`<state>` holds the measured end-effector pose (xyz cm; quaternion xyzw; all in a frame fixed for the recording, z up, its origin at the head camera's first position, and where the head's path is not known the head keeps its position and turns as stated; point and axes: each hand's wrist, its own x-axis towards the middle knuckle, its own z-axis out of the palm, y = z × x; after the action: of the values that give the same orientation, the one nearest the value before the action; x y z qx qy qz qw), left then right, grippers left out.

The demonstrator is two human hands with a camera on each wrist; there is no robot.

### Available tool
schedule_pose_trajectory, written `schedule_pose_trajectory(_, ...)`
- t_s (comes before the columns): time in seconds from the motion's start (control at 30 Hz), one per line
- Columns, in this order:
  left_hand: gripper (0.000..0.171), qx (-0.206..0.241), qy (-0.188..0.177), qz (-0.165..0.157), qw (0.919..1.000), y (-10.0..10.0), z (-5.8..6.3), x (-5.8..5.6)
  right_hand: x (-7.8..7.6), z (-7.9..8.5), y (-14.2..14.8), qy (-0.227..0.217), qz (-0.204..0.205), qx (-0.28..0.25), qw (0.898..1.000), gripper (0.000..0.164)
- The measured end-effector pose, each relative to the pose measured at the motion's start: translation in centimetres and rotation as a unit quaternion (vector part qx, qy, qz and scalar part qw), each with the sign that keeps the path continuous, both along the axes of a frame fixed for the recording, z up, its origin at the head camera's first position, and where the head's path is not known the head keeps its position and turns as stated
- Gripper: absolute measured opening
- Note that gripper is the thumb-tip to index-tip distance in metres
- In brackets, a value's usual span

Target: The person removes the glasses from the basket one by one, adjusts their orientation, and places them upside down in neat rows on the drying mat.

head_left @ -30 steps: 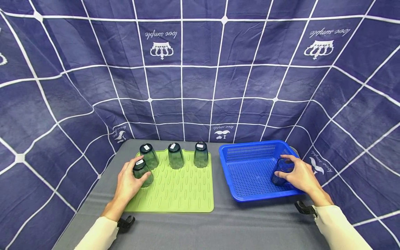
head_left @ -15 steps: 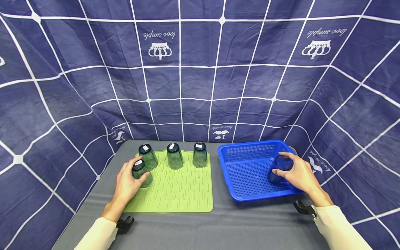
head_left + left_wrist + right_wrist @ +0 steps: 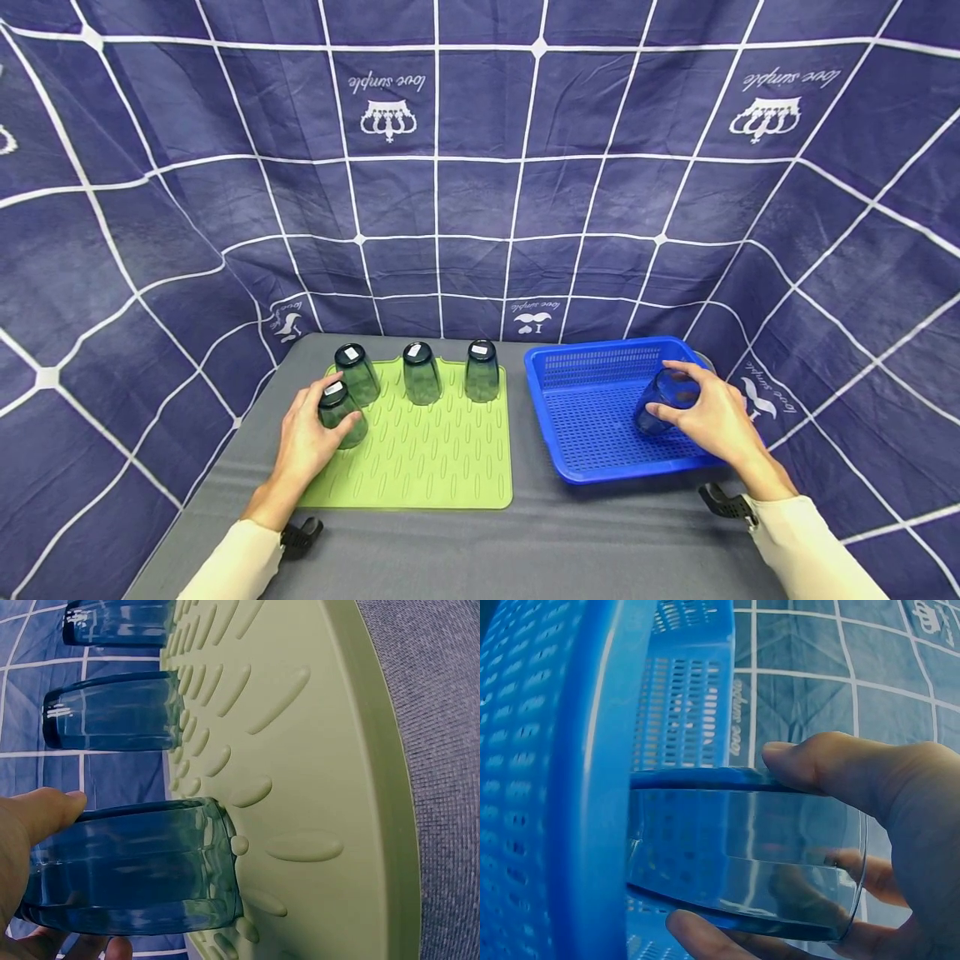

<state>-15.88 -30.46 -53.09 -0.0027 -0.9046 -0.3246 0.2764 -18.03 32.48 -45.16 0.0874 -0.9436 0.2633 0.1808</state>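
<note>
My left hand grips a drinking glass that stands upside down on the green mat. In the left wrist view the thumb lies along one side of this glass and fingertips show on the other; its rim meets the ribbed mat. Over at the right, my right hand holds another glass inside the blue basket, slightly tilted. The right wrist view has thumb and fingers on opposite sides of this clear glass, its open rim towards the palm, its lower end hidden behind the basket's edge.
Three more upturned glasses line the mat's back edge: one at the left, one in the middle and one at the right. A grey cloth covers the table. Blue checked curtain surrounds its back and sides.
My right hand has shifted a little to the left within the basket, taking its glass along. The left hand and its glass keep their place on the mat.
</note>
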Motion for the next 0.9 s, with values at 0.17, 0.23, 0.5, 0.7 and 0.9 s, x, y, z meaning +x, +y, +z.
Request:
schedule_pose_trajectory(0.17, 0.080, 0.000, -0.004, 0.000, 1.0000, 0.0, 0.0, 0.0, 0.2, 0.2, -0.5, 0.014, 0.010, -0.009, 1.000, 0.081)
schedule_pose_trajectory(0.23, 0.080, -0.002, -0.004, -0.001, 1.0000, 0.0, -0.1, -0.1, 0.2, 0.3, -0.7, 0.017, 0.012, -0.012, 1.000, 0.081)
schedule_pose_trajectory(0.5, 0.081, -0.002, -0.009, -0.003, 1.0000, 0.0, -0.1, 0.1, 0.7, 0.8, -1.6, -0.003, 0.024, -0.038, 0.999, 0.081)
schedule_pose_trajectory(0.7, 0.082, 0.001, -0.009, -0.005, 0.9999, 0.2, 0.1, 0.3, 0.9, 1.0, -2.3, -0.003, 0.026, -0.047, 0.999, 0.081)
schedule_pose_trajectory(0.9, 0.083, -0.004, -0.008, -0.008, 0.9999, 0.2, 0.0, 0.4, 1.2, 1.0, -3.0, 0.007, 0.033, -0.058, 0.998, 0.078)
